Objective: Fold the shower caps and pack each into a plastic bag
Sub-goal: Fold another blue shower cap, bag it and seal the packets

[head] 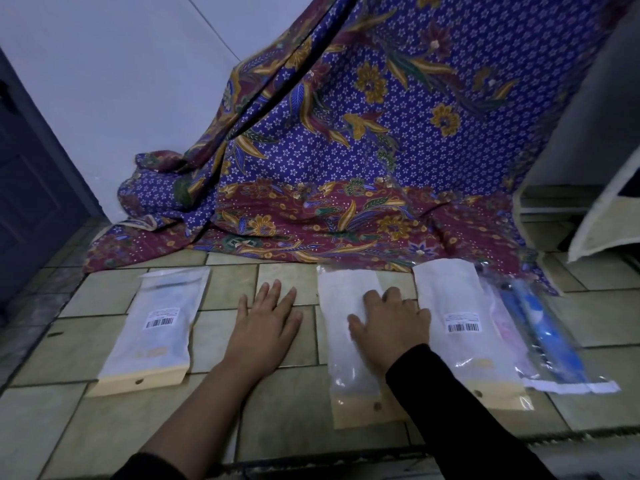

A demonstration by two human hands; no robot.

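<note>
Three white plastic bags with tan card ends lie on the tiled floor. The left bag [152, 323] carries a barcode label. On the middle bag [341, 341] my right hand [389, 327] presses flat, fingers spread. The right bag [460, 317], also with a barcode label, partly covers a clear bag holding pink and blue shower caps [540, 337]. My left hand [266, 323] rests palm down on bare tiles between the left and middle bags, holding nothing.
A purple and maroon flowered cloth [346, 150] drapes from the back down onto the floor just behind the bags. A dark door [31, 188] stands at the left. A white object with a cream mat [602, 216] leans at the right.
</note>
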